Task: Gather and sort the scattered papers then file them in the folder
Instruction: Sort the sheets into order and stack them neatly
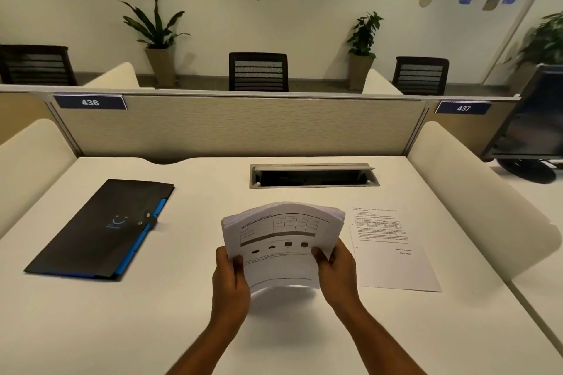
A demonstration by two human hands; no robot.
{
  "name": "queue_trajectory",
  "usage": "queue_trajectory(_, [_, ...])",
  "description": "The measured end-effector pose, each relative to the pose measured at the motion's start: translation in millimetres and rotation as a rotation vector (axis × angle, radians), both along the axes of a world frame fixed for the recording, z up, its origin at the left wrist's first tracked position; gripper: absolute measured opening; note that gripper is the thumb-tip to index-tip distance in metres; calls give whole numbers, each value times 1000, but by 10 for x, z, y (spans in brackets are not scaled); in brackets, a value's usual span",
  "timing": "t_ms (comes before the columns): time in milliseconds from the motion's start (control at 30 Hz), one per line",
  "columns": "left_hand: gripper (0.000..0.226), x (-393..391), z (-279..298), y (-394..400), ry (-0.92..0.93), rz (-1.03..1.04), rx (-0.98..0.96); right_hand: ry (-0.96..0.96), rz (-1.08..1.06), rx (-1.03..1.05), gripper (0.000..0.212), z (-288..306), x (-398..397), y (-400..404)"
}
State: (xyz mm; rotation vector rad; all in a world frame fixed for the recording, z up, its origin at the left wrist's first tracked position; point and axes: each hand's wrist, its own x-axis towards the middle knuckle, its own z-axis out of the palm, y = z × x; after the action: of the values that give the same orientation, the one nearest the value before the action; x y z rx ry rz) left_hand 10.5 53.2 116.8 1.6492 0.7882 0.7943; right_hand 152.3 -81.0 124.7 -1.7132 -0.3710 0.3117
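Observation:
A stack of printed papers (281, 240) is held upright above the middle of the white desk (122, 329), its top curling away from me. My left hand (230, 283) grips its left edge and my right hand (338, 274) grips its right edge. One more printed sheet (393, 259) lies flat on the desk just right of the stack. A black folder with blue tabs (100, 228) lies closed on the desk to the left, apart from both hands.
A cable tray slot (313, 176) is set into the desk behind the papers. Cream side dividers (475, 189) and a back partition (237, 125) fence the desk. A monitor (533, 122) stands on the desk to the right.

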Motion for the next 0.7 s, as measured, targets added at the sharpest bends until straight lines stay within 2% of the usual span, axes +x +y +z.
queue_trajectory(133, [27, -44, -34, -5, -20, 6, -32, -64, -6, -6, 35, -38, -30, -28])
queue_trajectory(300, [19, -135, -330, -107, 145, -85, -52, -8, 97, -184, 29, -388, -121, -140])
queue_trajectory(467, [22, -158, -398, -125, 194, -95, -55, -3, 68, -191, 30, -494, -124, -199])
queue_trajectory(600, [19, -145, -416, -134, 224, -66, -46, 12, 102, -256, 31, -566, -144, -239])
queue_trajectory(700, [13, -87, -371, -31, 230, -6, -34, -19, 91, -267, 22, -515, -54, -250])
